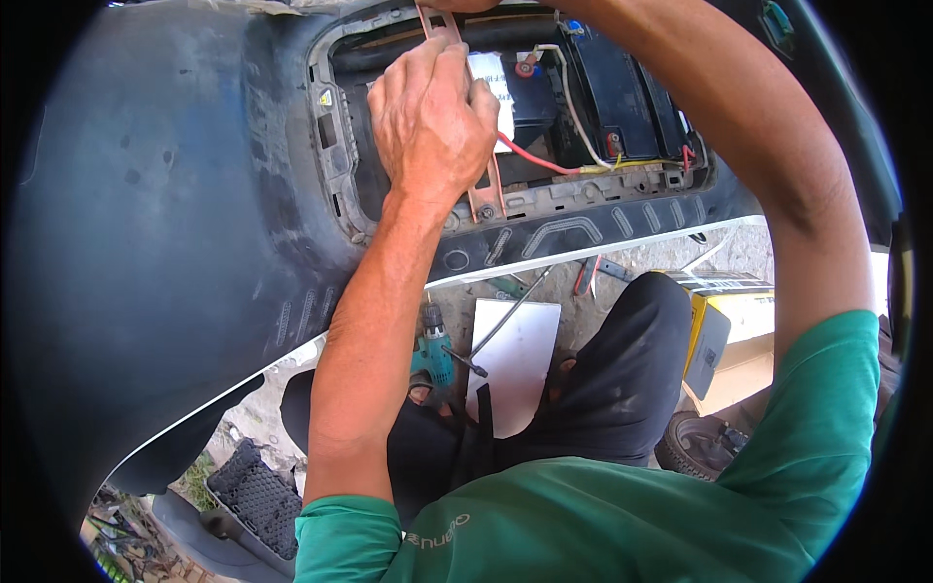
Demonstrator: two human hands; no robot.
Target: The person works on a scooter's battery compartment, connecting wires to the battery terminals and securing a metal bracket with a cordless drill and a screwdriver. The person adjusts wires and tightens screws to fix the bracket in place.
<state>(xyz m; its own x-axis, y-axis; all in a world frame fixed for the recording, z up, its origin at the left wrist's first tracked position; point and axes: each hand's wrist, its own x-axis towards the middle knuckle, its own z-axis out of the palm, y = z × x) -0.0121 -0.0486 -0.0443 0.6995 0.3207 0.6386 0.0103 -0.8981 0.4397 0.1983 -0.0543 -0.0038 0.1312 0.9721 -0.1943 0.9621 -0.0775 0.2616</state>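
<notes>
My left hand (432, 126) is curled over a copper-coloured metal strap (491, 194) that crosses an open battery compartment. The strap's near end meets the compartment rim at a bolt. At the top edge, only a sliver of my right hand (465, 4) shows, beside the strap's far end; its fingers are cut off. Right of my left hand sits a black battery (533, 102) with a white label (491, 83). More black batteries (612, 92) stand further right. A red wire (535, 155) and a white wire (573, 107) run between terminals.
The compartment rim (326, 136) is set in a dark vehicle body panel (146, 194). Below lie a teal power drill (432, 350), a white board (520, 340), a long-handled tool (510, 313) and red-handled pliers (586, 276). A yellow box (705, 335) and small wheel (695, 447) are at right.
</notes>
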